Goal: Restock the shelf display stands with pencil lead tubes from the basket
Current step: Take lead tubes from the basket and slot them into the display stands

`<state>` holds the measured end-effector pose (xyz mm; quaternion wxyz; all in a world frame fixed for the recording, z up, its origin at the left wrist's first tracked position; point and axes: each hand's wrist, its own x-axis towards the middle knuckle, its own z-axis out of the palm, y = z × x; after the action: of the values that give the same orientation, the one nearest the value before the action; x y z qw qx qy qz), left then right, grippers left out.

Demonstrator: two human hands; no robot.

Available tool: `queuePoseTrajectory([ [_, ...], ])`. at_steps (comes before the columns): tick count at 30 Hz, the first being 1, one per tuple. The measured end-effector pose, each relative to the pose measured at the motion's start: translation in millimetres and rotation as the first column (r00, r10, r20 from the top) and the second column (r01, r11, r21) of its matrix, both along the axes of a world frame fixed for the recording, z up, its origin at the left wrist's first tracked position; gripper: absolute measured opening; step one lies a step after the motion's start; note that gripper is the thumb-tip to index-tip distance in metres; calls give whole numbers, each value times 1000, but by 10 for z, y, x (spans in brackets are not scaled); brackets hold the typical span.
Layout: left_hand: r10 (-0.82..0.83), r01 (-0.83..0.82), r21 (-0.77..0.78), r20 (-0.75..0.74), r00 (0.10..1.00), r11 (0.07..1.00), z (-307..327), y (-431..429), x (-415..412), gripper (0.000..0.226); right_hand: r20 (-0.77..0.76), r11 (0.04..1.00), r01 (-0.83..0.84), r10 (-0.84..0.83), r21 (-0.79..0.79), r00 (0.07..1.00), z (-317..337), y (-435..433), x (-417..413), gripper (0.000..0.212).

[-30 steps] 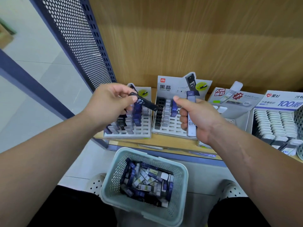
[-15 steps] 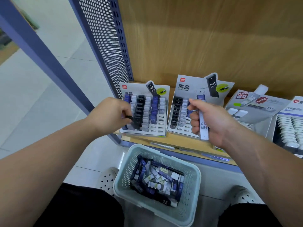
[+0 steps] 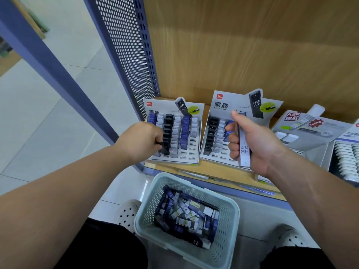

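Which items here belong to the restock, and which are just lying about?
Job: left hand pinching black tube at left stand; right hand holding white HB tube; right stand; basket of tubes.
Idle: grey display box; white-refill box; perforated panel.

The fingertips of the left hand (image 3: 142, 141) are hidden behind its own back, so only a short dark end of the black tube (image 3: 161, 148) pinched there is seen. The right-hand slots of the right stand (image 3: 223, 105) are covered by the right hand (image 3: 254, 146). Whether one pale tube (image 3: 245, 152) or several are gripped there cannot be told. The box of white tubes (image 3: 330, 152) is cut off by the right edge.
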<state>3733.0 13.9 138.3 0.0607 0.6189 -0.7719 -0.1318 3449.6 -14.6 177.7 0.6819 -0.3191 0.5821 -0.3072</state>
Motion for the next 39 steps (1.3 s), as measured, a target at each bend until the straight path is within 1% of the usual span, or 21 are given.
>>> queuePoseTrajectory([
  [5, -11, 11, 25, 19, 1000, 1000, 26, -47, -10, 3, -2, 1000, 6, -6, 3, 1000, 8, 11, -12, 36],
  [9, -39, 38, 47, 41, 998, 998, -11, -24, -20, 5, 5, 1000, 16, -17, 5, 1000, 33, 29, -23, 36],
  [12, -51, 50, 18, 40, 998, 999, -34, -1, -41, 6, 6, 1000, 15, -15, 3, 1000, 49, 43, -25, 36],
  [17, -17, 17, -43, -12, 1000, 999, 14, -28, -44, 5, -4, 1000, 9, -9, -5, 1000, 52, 48, -32, 36],
  [31, -26, 24, -63, -41, 999, 998, -44, -15, -60, 3, -19, 1000, 6, -6, 2, 1000, 12, 35, -11, 35],
  [35, -11, 8, -77, -37, 999, 997, -57, -21, -68, 4, -17, 1000, 3, -3, -2, 1000, 6, 35, -5, 34],
  [39, -3, 2, -50, -14, 1000, 999, -107, -13, -57, 5, -21, 1000, 3, -4, -8, 1000, 16, 43, 2, 33],
])
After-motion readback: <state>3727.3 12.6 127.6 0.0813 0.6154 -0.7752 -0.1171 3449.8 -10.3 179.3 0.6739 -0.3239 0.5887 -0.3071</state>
